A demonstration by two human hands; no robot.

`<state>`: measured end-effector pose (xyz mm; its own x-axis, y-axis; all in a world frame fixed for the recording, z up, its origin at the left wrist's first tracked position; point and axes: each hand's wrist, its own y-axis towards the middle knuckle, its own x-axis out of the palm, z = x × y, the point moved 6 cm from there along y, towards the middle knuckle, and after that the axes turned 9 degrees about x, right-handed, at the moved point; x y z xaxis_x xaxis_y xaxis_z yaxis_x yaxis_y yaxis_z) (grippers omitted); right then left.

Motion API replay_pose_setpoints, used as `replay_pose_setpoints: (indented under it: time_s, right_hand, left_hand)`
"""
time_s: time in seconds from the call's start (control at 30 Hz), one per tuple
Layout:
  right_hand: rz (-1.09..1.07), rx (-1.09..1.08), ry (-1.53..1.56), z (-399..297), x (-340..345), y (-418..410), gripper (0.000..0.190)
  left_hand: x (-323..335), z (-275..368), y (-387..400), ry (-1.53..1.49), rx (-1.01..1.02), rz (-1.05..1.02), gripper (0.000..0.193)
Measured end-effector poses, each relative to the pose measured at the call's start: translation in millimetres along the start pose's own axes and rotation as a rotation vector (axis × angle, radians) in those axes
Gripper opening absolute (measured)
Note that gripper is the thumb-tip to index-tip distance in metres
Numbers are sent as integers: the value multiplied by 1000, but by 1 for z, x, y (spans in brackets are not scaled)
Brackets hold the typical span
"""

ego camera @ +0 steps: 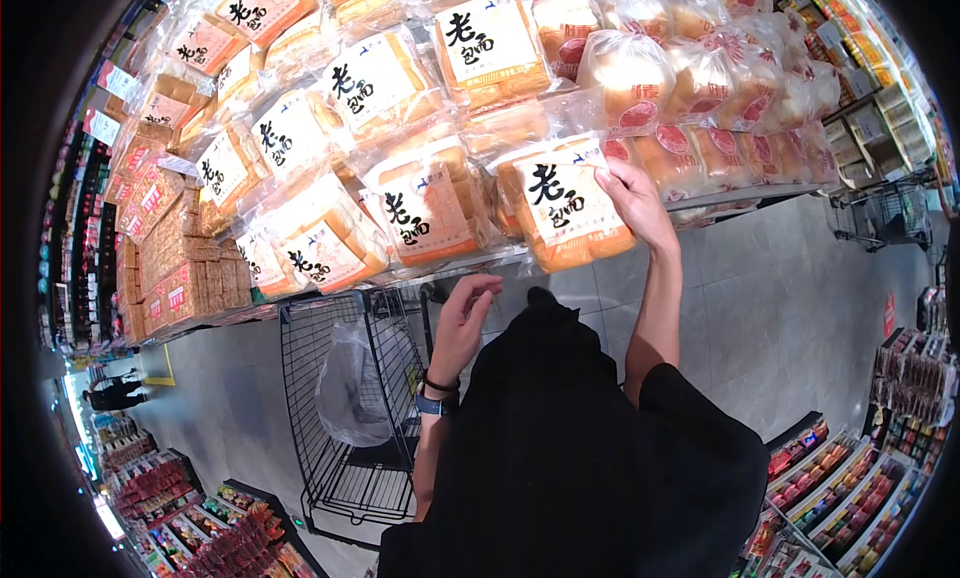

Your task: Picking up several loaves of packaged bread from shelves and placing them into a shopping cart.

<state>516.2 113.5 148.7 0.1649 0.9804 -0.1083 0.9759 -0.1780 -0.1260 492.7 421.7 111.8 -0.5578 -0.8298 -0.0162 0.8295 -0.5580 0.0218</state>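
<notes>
My right hand (632, 195) grips the upper right corner of a plastic-wrapped bread pack (574, 210) with a white label and large black writing. That pack stands tilted at the front edge of a display heaped with bread. Below the edge, my left hand (465, 315) hangs with its fingers loosely bent and holds nothing; a watch and a dark band circle its wrist. Another bread pack (431, 210) leans just left of the gripped one. Behind them lie more labelled packs, and bags of round buns (626, 71) are heaped at the right.
A black wire shopping cart (300, 398) holding a clear plastic bag (352, 390) stands beside my left arm. Stacked brown packaged snacks (195, 278) fill the display's left end. A person (114, 395) is far off at the left. Shelves of packaged goods (847, 495) stand at the lower right.
</notes>
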Motion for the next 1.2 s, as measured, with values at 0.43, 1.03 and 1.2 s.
replay_pose_setpoints:
  time_s: [0.43, 1.03, 1.2]
  right_hand:
    - [-152, -397, -109, -105, 45, -24, 17]
    - [-788, -592, -714, -190, 374, -28, 84]
    - [-1136, -609, -1091, -155, 510, -60, 30]
  left_hand:
    - [17, 49, 22, -497, 12, 165, 126]
    - [-128, -18, -213, -449, 103, 471, 127]
    - [-203, -33, -283, -331, 140, 504, 124]
